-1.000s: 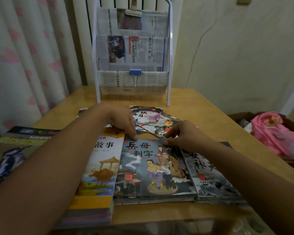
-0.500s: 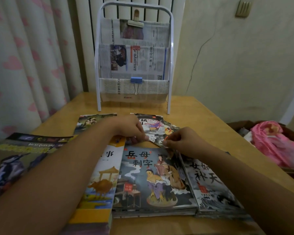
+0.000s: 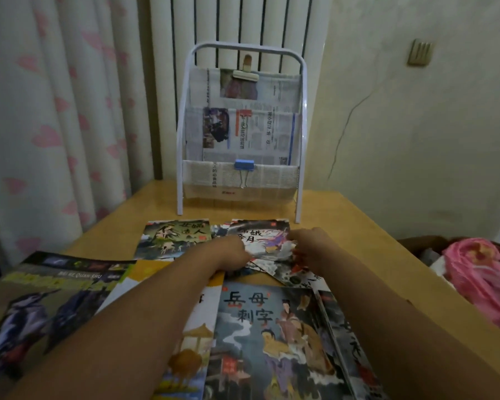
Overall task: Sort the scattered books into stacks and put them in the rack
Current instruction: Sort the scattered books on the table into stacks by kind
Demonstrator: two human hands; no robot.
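Both arms reach forward — left hand (image 3: 233, 253) and right hand (image 3: 311, 246) pinch a thin book (image 3: 264, 243) by its edges; nearer cover (image 3: 272, 339) reads 岳母刺字.

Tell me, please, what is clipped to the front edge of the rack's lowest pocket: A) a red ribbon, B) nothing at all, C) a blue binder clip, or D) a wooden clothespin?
C: a blue binder clip grips the top edge of the lowest pocket of the rack, with its wire handles hanging down over the newspaper lining.
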